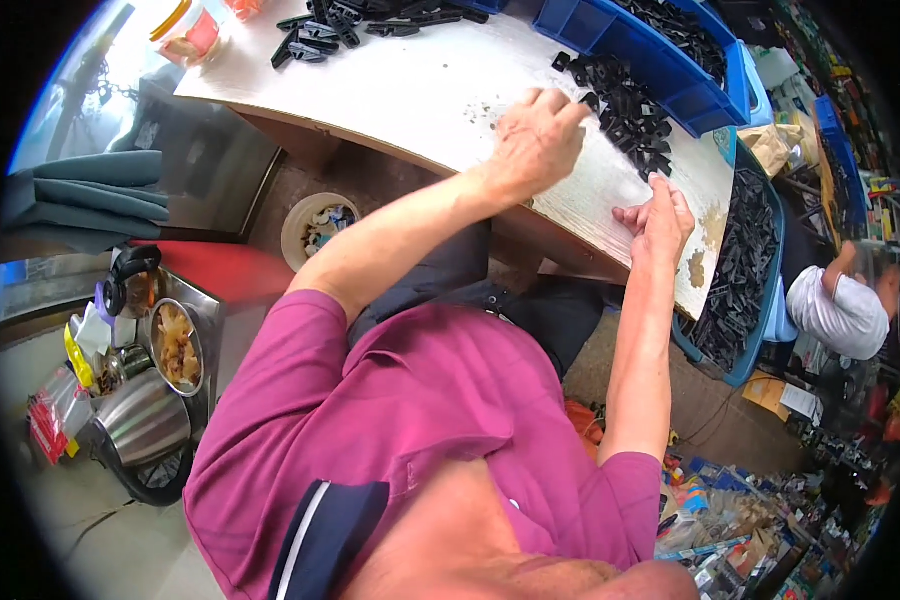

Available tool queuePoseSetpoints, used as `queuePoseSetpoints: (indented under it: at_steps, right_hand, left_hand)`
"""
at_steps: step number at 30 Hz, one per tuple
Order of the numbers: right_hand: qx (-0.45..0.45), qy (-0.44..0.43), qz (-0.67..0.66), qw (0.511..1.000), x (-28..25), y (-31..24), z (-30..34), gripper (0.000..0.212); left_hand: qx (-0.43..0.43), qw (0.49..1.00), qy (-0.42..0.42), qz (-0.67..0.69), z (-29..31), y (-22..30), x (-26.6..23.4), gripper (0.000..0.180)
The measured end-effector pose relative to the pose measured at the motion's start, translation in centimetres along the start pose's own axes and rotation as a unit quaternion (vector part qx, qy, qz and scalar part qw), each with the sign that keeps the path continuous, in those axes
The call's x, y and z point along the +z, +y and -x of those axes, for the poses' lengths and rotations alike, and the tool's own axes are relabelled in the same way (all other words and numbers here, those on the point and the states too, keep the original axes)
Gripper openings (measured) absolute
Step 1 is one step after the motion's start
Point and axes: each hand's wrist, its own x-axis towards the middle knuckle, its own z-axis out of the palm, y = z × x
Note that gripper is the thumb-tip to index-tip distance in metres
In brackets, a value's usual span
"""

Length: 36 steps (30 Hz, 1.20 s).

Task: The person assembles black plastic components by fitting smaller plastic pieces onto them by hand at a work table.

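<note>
My left hand (540, 140) is above the white tabletop (440, 90), its fingers curled in beside a heap of small black plastic pieces (625, 110). Whatever its fingers may hold is hidden. At the near end of that heap is my right hand (660, 225), thumb and forefinger pinched together by the closest pieces. What sits in the pinch is too small to make out. Farther off to the left lie several longer black plastic parts (320, 40), apart from both hands.
A blue bin (630, 50) of black parts stands behind the heap. Another blue tub (735, 290) of them is right of the table. A clear jar (187, 35) sits at the far left, a waste bucket (315, 225) below. Another person (840, 310) is at the right.
</note>
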Motion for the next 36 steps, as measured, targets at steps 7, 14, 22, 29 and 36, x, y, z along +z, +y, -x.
queuePoseSetpoints:
  at_steps: [7,14,22,29,36]
  right_hand:
    - [0.048,-0.003,-0.007,0.999,0.4,-0.7,0.8,0.016]
    - [0.045,-0.006,0.005,0.999,1.0,-0.8,0.5,0.020]
    - [0.073,-0.062,0.029,0.995,3.3,-0.6,0.4,0.023]
    - [0.098,-0.086,0.123,0.984,5.4,-0.4,0.0,0.028]
    - [0.091,-0.068,0.195,0.974,5.9,-0.3,-0.9,0.025]
  left_hand:
    - [0.012,0.989,-0.114,-0.089,-3.1,-2.6,3.2,0.022]
    - [0.000,0.988,-0.120,-0.099,-2.7,-3.4,4.2,0.013]
    - [0.064,0.988,-0.132,-0.049,-1.8,-2.5,2.5,0.011]
    - [0.122,0.982,-0.145,-0.017,-0.9,-1.1,1.2,0.013]
    - [0.128,0.979,-0.159,0.013,-1.0,-1.0,1.3,0.020]
